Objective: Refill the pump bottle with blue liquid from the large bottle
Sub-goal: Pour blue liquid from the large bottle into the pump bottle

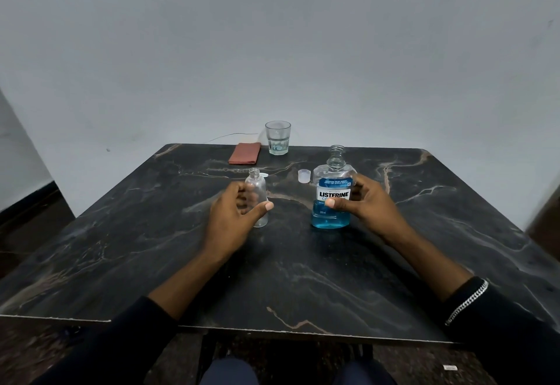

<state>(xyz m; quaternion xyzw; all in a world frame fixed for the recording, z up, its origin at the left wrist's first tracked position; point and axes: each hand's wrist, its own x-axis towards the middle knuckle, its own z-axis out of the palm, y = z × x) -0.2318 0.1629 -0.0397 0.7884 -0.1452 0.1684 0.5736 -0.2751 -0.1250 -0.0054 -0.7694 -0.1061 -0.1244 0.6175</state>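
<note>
- Desk (303,278) of dark marbled stone fills the lower half of the frame, with a pale wall behind it.
- Right hand (368,202), right of centre: its grip is closed round the large bottle, thumb on the label and fingers behind.
- Left hand (230,218), left of centre: its grip is curled round the pump bottle, thumb in front, and the fingers show through the clear wall.
- Large bottle (333,192) stands upright on the desk at centre right. Its neck is open and blue liquid sits in its lower part.
- Pump bottle (257,187) stands upright at centre left, clear, with an open neck, apart from the large bottle.
- Reddish folded cloth (245,153) lies at the far edge of the desk.
- Glass (278,137) stands just right of the cloth.
- Pale cap (304,176) sits on the desk just left of the large bottle.
</note>
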